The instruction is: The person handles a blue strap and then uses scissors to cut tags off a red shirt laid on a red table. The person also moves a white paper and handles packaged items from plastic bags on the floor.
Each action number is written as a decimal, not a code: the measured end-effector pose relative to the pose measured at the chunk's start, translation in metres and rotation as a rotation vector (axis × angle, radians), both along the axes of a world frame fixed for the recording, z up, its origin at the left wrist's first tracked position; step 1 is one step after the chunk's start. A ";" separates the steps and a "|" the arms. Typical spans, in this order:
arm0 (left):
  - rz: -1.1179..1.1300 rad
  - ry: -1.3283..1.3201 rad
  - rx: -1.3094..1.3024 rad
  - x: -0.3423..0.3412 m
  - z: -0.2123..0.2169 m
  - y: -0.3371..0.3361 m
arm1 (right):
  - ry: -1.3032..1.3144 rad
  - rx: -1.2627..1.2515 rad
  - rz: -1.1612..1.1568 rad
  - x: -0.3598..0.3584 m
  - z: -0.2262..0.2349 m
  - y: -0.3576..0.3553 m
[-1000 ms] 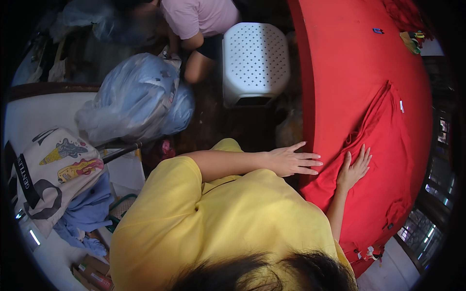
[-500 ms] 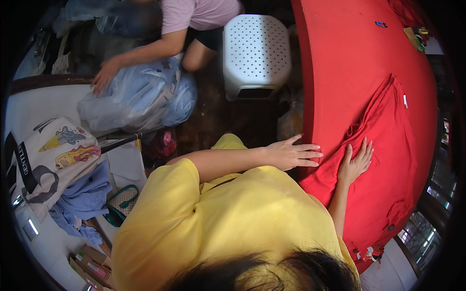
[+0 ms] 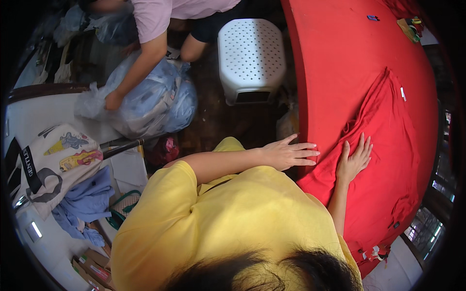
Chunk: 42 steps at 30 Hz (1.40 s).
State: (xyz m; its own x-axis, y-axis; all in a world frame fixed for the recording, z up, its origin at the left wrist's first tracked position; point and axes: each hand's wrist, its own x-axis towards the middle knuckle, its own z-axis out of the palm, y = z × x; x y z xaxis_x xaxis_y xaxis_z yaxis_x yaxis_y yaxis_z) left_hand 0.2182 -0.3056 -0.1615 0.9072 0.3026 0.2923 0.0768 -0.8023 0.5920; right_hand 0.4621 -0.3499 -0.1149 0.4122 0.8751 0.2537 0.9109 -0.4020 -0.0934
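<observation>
A red garment (image 3: pixel 383 140), its fabric rumpled along one edge, lies spread over a red-covered table (image 3: pixel 330 58). Flat on the garment rests my right hand (image 3: pixel 353 160), fingers stretched out and slightly spread. My left hand (image 3: pixel 289 154) is at the near edge of the table with its fingers extended, the tips reaching the table's edge beside the garment; nothing is in it. A small white tag (image 3: pixel 403 94) shows on the garment's far part.
A co-worker's hand (image 3: pixel 114 100) grips a large clear plastic bag (image 3: pixel 150 97) at the left. A white perforated stool (image 3: pixel 251 53) stands beyond my left arm. A printed cloth bag (image 3: pixel 63 160) and blue cloth (image 3: pixel 87 194) are at far left; small items (image 3: pixel 410 29) lie on the table.
The co-worker's arm has moved from over the plastic bag to grasp its gathered end, and their body has shifted left. My hands stay in nearly the same places, both flat and spread.
</observation>
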 end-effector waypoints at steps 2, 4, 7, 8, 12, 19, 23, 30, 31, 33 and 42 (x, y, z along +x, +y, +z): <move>-0.002 0.006 -0.006 0.001 -0.001 0.000 | 0.005 0.003 0.000 0.000 0.000 0.000; 0.005 -0.001 -0.007 0.001 -0.002 0.000 | 0.009 0.004 0.002 0.000 0.000 0.000; -0.028 0.091 -0.083 0.003 -0.001 0.000 | 0.010 0.007 0.003 0.001 -0.001 0.000; -0.019 0.066 -0.054 0.003 -0.002 0.000 | 0.011 0.007 0.004 0.001 -0.002 0.000; -0.001 0.012 -0.005 0.002 -0.002 0.001 | 0.008 0.011 0.004 0.000 -0.001 0.000; -0.002 0.026 -0.016 0.003 0.001 0.001 | 0.013 0.013 0.008 0.001 0.000 0.000; 0.000 0.028 0.005 0.004 -0.001 0.001 | 0.008 0.015 0.006 0.002 -0.001 0.000; 0.013 0.011 0.011 0.004 -0.002 0.000 | 0.005 0.023 0.010 0.000 -0.001 0.001; 0.014 0.008 0.012 0.004 -0.002 0.000 | 0.006 0.019 0.007 0.000 -0.002 0.001; 0.024 -0.015 -0.006 0.003 0.000 -0.001 | 0.011 0.014 0.006 0.000 -0.002 0.001; -0.199 -0.093 -0.808 -0.031 0.128 0.039 | 0.010 0.023 0.018 0.005 -0.004 -0.001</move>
State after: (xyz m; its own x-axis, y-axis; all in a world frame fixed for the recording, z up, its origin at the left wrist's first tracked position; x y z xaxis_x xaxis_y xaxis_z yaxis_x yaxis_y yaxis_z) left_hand 0.1870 -0.2662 -0.0332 0.9488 0.2878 0.1305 -0.0989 -0.1217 0.9876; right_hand 0.4672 -0.3505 -0.1193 0.3993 0.8762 0.2700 0.9168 -0.3835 -0.1112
